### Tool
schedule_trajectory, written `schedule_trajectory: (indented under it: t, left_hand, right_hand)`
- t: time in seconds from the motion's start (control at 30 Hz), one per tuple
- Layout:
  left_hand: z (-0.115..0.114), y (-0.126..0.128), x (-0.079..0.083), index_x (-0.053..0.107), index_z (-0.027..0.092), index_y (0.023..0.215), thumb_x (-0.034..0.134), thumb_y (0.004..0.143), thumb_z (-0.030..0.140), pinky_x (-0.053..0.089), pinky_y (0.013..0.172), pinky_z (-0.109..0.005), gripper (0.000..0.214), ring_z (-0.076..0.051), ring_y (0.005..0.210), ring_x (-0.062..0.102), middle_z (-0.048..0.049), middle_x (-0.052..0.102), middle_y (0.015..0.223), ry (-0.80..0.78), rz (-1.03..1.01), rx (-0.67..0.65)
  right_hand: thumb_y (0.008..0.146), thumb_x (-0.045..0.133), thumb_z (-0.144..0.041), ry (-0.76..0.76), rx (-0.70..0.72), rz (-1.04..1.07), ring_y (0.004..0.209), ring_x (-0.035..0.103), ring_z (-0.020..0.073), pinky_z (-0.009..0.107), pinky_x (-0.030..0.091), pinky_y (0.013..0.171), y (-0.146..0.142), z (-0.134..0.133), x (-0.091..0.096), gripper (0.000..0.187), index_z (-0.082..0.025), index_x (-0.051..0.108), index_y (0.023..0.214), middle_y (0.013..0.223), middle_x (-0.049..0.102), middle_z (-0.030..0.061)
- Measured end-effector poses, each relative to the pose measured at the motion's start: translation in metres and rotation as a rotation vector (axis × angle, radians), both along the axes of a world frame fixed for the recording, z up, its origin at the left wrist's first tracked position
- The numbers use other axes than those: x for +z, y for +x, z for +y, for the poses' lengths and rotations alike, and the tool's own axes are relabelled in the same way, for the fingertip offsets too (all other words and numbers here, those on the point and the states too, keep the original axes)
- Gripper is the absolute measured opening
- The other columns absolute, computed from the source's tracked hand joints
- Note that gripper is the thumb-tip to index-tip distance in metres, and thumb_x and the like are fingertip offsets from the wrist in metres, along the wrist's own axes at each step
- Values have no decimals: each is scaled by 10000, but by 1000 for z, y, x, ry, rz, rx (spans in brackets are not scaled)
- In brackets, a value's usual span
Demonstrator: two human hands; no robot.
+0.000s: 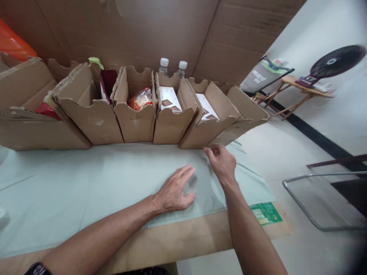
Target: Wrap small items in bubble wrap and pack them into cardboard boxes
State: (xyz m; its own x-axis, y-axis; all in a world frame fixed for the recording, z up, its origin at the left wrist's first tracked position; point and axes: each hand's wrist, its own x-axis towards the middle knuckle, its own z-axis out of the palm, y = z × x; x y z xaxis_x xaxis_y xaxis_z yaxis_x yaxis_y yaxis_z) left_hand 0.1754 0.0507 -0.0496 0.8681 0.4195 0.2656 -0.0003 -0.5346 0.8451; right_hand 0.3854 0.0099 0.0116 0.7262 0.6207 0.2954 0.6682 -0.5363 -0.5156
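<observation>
My left hand (175,190) lies flat on a pale green sheet (86,187) that covers the table, fingers stretched out and spread, holding nothing. My right hand (220,162) rests on the same sheet a little farther back, just in front of the cardboard bins. Its fingers are curled and pinched together at the sheet's surface; what they pinch, if anything, I cannot make out. A row of open cardboard bins (134,118) stands along the back of the sheet.
The bins hold a snack bag (141,99), white cards (169,98) and a dark red box (108,82). Two water bottles (164,65) stand behind them against a cardboard wall. The table's wooden edge (177,240) is near me. A fan (335,61) and a folding stand are at right.
</observation>
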Motion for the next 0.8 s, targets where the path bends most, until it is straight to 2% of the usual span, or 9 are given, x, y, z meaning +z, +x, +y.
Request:
schedule_trajectory:
  t: [0.13, 0.23, 0.33, 0.43, 0.5, 0.57, 0.63, 0.73, 0.8]
  left_hand:
    - [0, 0, -2, 581, 105, 1454, 668, 784, 274, 422, 1222, -585, 697, -377, 1495, 479, -251, 473, 1614, 17, -12, -1]
    - [0, 0, -4, 630, 66, 1389, 659, 792, 290, 446, 1194, -591, 638, -399, 1466, 508, -290, 486, 1585, 40, -46, -11]
    - [2, 1, -6, 687, 90, 1299, 674, 775, 288, 497, 1143, -581, 560, -401, 1415, 557, -277, 543, 1534, 38, -103, 5]
    - [3, 2, -4, 717, 122, 1201, 668, 771, 254, 553, 1075, -557, 453, -372, 1307, 637, -245, 613, 1447, 29, -162, 77]
    - [2, 0, 3, 712, 137, 1157, 637, 790, 220, 574, 1034, -550, 383, -351, 1238, 663, -226, 640, 1380, 29, -191, 149]
    - [-5, -11, 14, 705, 158, 1096, 608, 810, 188, 582, 999, -543, 304, -330, 1165, 673, -193, 667, 1270, 35, -222, 209]
    - [-16, -35, 28, 695, 185, 1031, 598, 834, 159, 593, 941, -495, 221, -294, 1064, 682, -143, 678, 1131, 63, -258, 236]
    - [-36, -92, 47, 666, 224, 999, 592, 871, 102, 584, 850, -393, 191, -237, 975, 675, -76, 646, 1004, 153, -341, 282]
    - [-43, -131, 55, 653, 250, 1036, 582, 887, 74, 576, 864, -367, 242, -227, 1012, 667, -54, 620, 1003, 193, -369, 379]
  right_hand:
    - [899, 602, -548, 156, 232, 4, 780, 741, 232, 372, 572, 781, -35, -14, 26, 393, -210, 713, 1067, 889, 792, 66]
    - [954, 582, -396, 265, 447, -44, 723, 713, 183, 339, 566, 773, -66, 11, 62, 469, -221, 618, 1386, 888, 779, 15]
    - [952, 556, -266, 101, 506, -133, 771, 706, 209, 369, 546, 821, -83, 57, 93, 569, -233, 522, 1519, 864, 780, 10]
    - [934, 546, -197, -142, 447, -209, 905, 722, 268, 391, 520, 851, -88, 92, 106, 443, -198, 660, 1362, 925, 799, 73]
    - [936, 529, -193, -203, 400, -247, 935, 726, 289, 376, 504, 830, -92, 94, 106, 337, -190, 726, 1209, 953, 804, 97]
    - [941, 511, -217, -182, 389, -268, 884, 730, 287, 348, 491, 772, -100, 75, 103, 287, -204, 738, 1116, 917, 801, 89]
    - [943, 497, -236, -113, 421, -262, 785, 727, 258, 317, 478, 705, -111, 37, 100, 258, -227, 729, 1058, 847, 789, 58]
    - [960, 495, -247, 35, 536, -205, 663, 712, 199, 286, 493, 635, -120, -46, 91, 220, -261, 713, 990, 768, 760, 4]
    - [950, 552, -278, 119, 599, -209, 665, 722, 213, 315, 541, 625, -114, -110, 81, 183, -299, 726, 1006, 813, 774, 10]
